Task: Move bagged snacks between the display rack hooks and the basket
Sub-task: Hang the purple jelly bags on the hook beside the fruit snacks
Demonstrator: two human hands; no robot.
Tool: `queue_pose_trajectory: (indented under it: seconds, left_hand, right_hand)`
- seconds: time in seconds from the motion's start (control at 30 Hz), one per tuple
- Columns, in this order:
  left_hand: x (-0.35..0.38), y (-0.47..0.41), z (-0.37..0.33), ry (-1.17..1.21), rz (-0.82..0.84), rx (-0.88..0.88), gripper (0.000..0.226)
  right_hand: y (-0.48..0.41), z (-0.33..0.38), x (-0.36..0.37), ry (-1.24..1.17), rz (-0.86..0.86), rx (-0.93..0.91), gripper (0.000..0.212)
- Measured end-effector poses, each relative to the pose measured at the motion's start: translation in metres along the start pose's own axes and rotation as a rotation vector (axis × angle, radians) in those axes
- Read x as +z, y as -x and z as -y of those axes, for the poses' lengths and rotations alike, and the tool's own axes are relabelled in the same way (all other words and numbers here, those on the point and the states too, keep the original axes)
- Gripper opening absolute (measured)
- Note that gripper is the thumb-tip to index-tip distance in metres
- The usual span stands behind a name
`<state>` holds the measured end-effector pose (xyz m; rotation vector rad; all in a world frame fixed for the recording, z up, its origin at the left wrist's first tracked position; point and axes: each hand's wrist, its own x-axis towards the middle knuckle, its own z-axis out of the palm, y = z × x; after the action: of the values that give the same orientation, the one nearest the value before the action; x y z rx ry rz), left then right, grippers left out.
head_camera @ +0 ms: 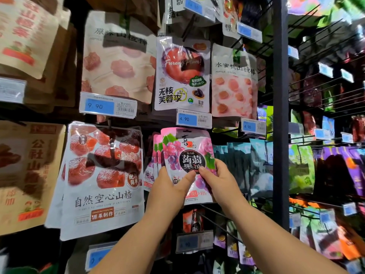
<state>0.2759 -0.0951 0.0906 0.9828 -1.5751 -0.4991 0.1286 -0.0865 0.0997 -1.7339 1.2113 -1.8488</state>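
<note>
Head view: a pink jelly bag point(187, 155) is held by both hands in front of the display rack. The left hand point(169, 186) is closed on the bag's lower left edge, thumb pressed flat on the front and fingers hidden behind. The right hand point(219, 180) is closed on the lower right edge, thumb on the front and fingers curled round the side.

Just behind the left hand, a stack of matching pink bags point(156, 155) is seen hanging; whether the held bag's top is on the hook cannot be told. The bag's top edge lies just under a price tag point(193, 120) above the hands.

Left of the left hand, a large hawthorn bag point(102, 175) hangs near, with a narrow dark gap left between. Right of the right hand, teal bags point(237, 165) are crowded close, and a dark upright post point(280, 115) stands beyond them. Below the wrists, a bare wire hook point(217, 220) projects forward, and open room is seen around the forearms.
</note>
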Motion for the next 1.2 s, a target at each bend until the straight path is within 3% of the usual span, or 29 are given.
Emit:
queue_pose_trajectory:
  seconds: [0.17, 0.33, 0.5, 0.63, 0.87, 1.03, 1.1, 1.2]
  left_hand:
    - [-0.001, -0.003, -0.002, 0.015, -0.006, -0.02, 0.079]
    - [-0.002, -0.005, 0.003, 0.025, 0.002, -0.013, 0.078]
    - [-0.002, -0.002, 0.004, 0.029, 0.018, -0.001, 0.102]
    - [-0.002, -0.001, 0.007, 0.028, 0.007, 0.013, 0.088]
    - [-0.002, -0.003, 0.006, 0.055, -0.006, 0.027, 0.094]
    - [-0.002, -0.009, 0.004, 0.049, 0.001, 0.028, 0.083]
    - [-0.001, -0.012, 0.008, 0.035, 0.001, 0.024, 0.082]
    - [0.002, -0.014, 0.013, 0.013, -0.002, -0.007, 0.087]
  right_hand:
    - [-0.004, 0.001, 0.004, 0.022, 0.008, 0.001, 0.077]
    - [-0.006, -0.004, 0.005, 0.007, 0.015, -0.013, 0.046]
    - [-0.002, -0.009, 0.004, -0.042, 0.011, -0.028, 0.044]
    - [0.001, -0.011, 0.003, -0.065, 0.001, -0.023, 0.049]
    - [-0.001, -0.012, 0.003, -0.071, -0.01, -0.025, 0.058]
    - [-0.009, -0.014, 0.003, -0.045, -0.006, 0.029, 0.057]
    - [-0.011, -0.015, 0.004, -0.03, 0.003, 0.057, 0.052]
    - [-0.013, -0.016, 0.004, 0.027, 0.006, 0.065, 0.025]
